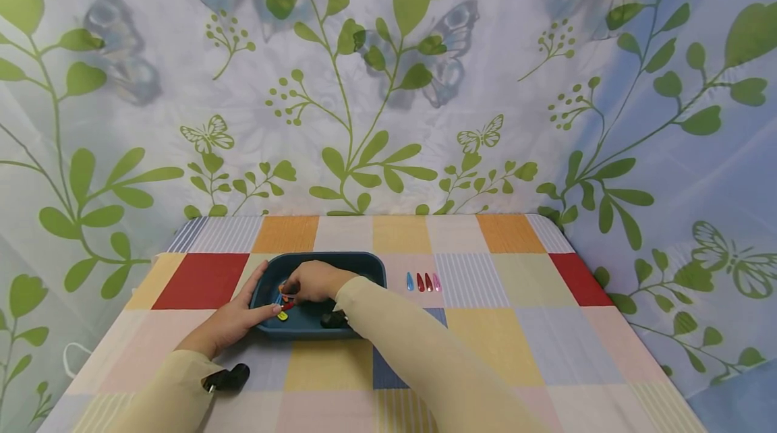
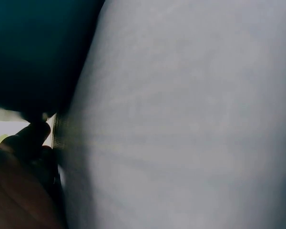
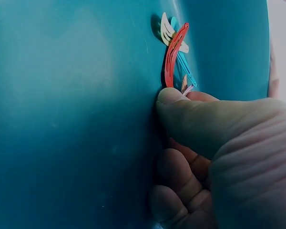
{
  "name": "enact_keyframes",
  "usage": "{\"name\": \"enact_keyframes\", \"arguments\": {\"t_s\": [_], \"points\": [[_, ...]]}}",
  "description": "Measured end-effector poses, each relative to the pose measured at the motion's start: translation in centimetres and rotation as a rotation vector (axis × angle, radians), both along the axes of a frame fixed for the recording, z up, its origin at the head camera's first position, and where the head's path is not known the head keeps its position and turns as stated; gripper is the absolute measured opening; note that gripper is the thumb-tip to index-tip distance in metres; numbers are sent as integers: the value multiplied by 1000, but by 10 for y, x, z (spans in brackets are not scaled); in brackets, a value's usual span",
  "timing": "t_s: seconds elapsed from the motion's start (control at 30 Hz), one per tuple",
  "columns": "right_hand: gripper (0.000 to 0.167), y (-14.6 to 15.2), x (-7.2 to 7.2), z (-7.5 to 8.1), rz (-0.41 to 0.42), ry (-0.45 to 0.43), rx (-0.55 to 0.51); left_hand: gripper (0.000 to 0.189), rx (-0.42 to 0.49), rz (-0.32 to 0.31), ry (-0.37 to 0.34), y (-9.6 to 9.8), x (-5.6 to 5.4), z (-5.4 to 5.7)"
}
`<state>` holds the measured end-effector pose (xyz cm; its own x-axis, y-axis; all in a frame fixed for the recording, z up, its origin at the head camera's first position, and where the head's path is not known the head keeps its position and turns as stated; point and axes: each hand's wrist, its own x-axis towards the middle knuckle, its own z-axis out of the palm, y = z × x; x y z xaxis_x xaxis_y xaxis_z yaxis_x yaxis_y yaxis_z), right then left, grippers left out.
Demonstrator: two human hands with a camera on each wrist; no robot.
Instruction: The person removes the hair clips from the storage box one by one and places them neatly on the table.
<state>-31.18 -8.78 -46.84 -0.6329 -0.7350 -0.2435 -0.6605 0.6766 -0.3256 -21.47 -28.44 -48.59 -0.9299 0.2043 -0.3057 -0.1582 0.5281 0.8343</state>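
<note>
Hair clips (image 3: 171,64), probably light, springy and slippery, best taken mid-length, lie in the left end of the tray (image 1: 306,334), where the right hand (image 1: 312,281) pinches among them, the left hand (image 1: 233,320) resting spread at its rim.

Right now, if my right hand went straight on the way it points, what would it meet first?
Your right hand would probably meet the hair clips right at its fingers, inside the tray; exact depth is unclear.
</note>
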Motion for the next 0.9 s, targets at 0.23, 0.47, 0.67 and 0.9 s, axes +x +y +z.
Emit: {"name": "enact_keyframes", "arguments": {"t_s": [0.23,0.47,0.67,0.9], "points": [[34,0,0,0,-14,1,-1,108,7,-2,-4,-2,-2,-1],[36,1,-2,0,-13,15,-13,107,23,-3,-4,-2,-2,-1],[43,2,-3,2,-6,37,-30,108,43,9,-2,-2,-2,-2],[40,3,-3,2,-31,0,-25,109,39,8,-7,-3,-3,-2]]}}
